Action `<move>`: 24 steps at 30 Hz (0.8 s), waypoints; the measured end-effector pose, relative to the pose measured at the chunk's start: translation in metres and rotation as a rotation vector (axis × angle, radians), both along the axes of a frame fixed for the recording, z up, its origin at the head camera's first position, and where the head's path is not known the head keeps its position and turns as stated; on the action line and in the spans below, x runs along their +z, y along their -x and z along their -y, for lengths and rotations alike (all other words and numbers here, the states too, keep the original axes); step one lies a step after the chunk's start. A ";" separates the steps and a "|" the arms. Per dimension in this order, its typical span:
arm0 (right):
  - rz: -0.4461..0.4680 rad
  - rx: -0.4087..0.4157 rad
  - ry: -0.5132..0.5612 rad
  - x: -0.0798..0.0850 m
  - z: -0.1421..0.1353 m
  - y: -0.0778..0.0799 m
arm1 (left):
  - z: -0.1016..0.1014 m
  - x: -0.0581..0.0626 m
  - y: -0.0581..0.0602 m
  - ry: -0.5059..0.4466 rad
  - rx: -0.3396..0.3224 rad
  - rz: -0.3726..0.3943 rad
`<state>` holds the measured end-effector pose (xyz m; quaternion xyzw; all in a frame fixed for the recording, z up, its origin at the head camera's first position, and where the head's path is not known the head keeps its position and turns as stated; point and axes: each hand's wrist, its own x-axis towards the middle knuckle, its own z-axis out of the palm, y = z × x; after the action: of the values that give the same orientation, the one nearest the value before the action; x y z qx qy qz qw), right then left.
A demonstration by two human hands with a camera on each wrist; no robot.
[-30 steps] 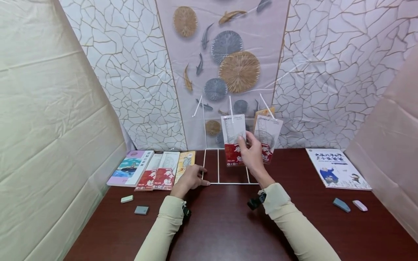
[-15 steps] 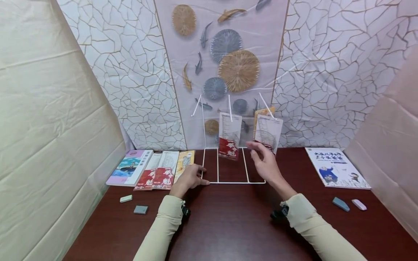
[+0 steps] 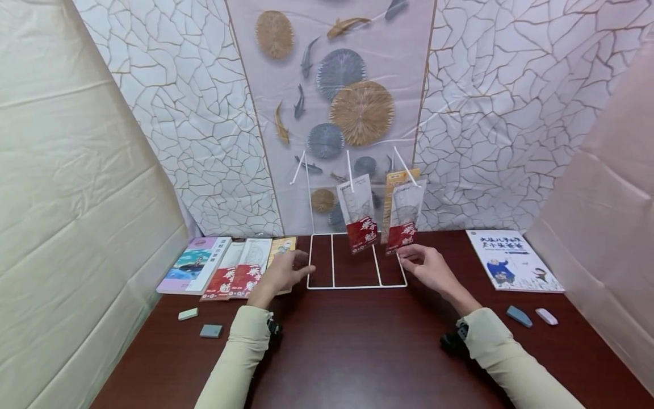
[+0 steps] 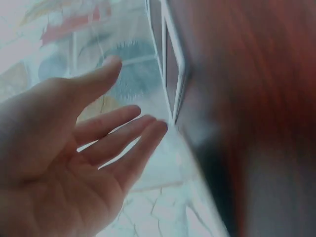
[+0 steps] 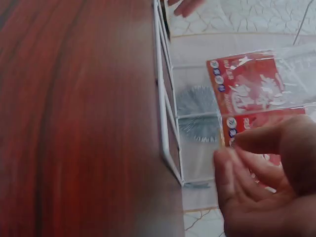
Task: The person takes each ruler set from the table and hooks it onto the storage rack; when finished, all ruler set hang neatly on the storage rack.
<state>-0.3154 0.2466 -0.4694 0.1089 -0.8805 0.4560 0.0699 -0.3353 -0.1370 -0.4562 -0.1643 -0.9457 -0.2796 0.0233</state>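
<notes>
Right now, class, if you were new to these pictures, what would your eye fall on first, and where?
Probably the red-and-white packet hanging at the middle of the white wire rack, with a similar packet hanging to its right. Next, perhaps, the left hand and right hand at opposite sides of that rack. Behind, the backdrop stands out with its fish and large round shapes.

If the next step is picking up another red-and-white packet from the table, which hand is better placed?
Probably the left hand: it holds nothing and is close to the lying red-and-white packets. The right hand is across the white wire rack, near a hanging packet.
</notes>
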 end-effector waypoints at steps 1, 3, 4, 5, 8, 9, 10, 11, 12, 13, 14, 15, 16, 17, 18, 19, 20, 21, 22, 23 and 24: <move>0.024 -0.006 -0.016 -0.001 0.000 0.001 | 0.005 0.002 0.001 0.012 0.023 -0.018; 0.053 0.004 -0.050 -0.004 -0.002 0.002 | 0.016 0.002 0.002 0.064 0.079 -0.052; 0.071 0.013 -0.065 -0.006 -0.003 0.002 | 0.021 0.001 0.004 0.099 0.105 -0.068; 0.086 0.024 -0.080 -0.007 -0.004 0.002 | 0.026 0.000 0.004 0.133 0.132 -0.078; 0.114 0.063 -0.128 -0.011 -0.007 0.000 | 0.032 -0.003 0.006 0.198 0.170 -0.080; 0.118 0.073 -0.146 -0.012 -0.008 -0.001 | 0.032 -0.003 0.006 0.213 0.166 -0.068; 0.125 0.078 -0.160 -0.012 -0.008 -0.001 | 0.033 -0.004 0.006 0.217 0.159 -0.047; 0.132 0.083 -0.169 -0.013 -0.007 -0.001 | 0.033 -0.005 0.006 0.218 0.153 -0.030; 0.140 0.088 -0.177 -0.013 -0.007 -0.002 | 0.032 -0.005 0.007 0.218 0.144 -0.022; 0.146 0.090 -0.185 -0.013 -0.007 -0.002 | 0.031 -0.006 0.006 0.219 0.137 -0.007; 0.151 0.092 -0.192 -0.012 -0.006 -0.002 | 0.030 -0.006 0.006 0.222 0.129 -0.003; 0.165 0.082 -0.193 -0.013 -0.006 -0.002 | 0.029 -0.006 0.006 0.226 0.122 -0.008; 0.175 0.081 -0.192 -0.013 -0.006 -0.002 | 0.027 -0.006 0.005 0.228 0.121 -0.017; 0.185 0.078 -0.193 -0.013 -0.006 -0.001 | 0.026 -0.006 0.004 0.230 0.120 -0.025; 0.193 0.077 -0.198 -0.013 -0.006 -0.001 | 0.025 -0.007 0.003 0.236 0.121 -0.031; 0.201 0.072 -0.200 -0.013 -0.006 -0.001 | 0.023 -0.006 0.002 0.242 0.124 -0.024; 0.209 0.070 -0.202 -0.013 -0.006 -0.001 | 0.021 -0.006 0.001 0.247 0.129 -0.018; 0.220 0.066 -0.200 -0.013 -0.007 0.000 | 0.020 -0.005 -0.001 0.253 0.135 0.002; 0.222 0.075 -0.201 -0.013 -0.007 -0.001 | 0.019 -0.005 -0.002 0.265 0.138 0.022; 0.229 0.071 -0.200 -0.012 -0.007 -0.001 | 0.018 -0.004 -0.003 0.275 0.142 0.047; 0.231 0.074 -0.201 -0.012 -0.007 0.000 | 0.017 -0.004 -0.005 0.284 0.144 0.070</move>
<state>-0.3149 0.2540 -0.4816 0.0944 -0.9192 0.3775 -0.0602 -0.3308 -0.1536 -0.4600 -0.0877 -0.9852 -0.1464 -0.0129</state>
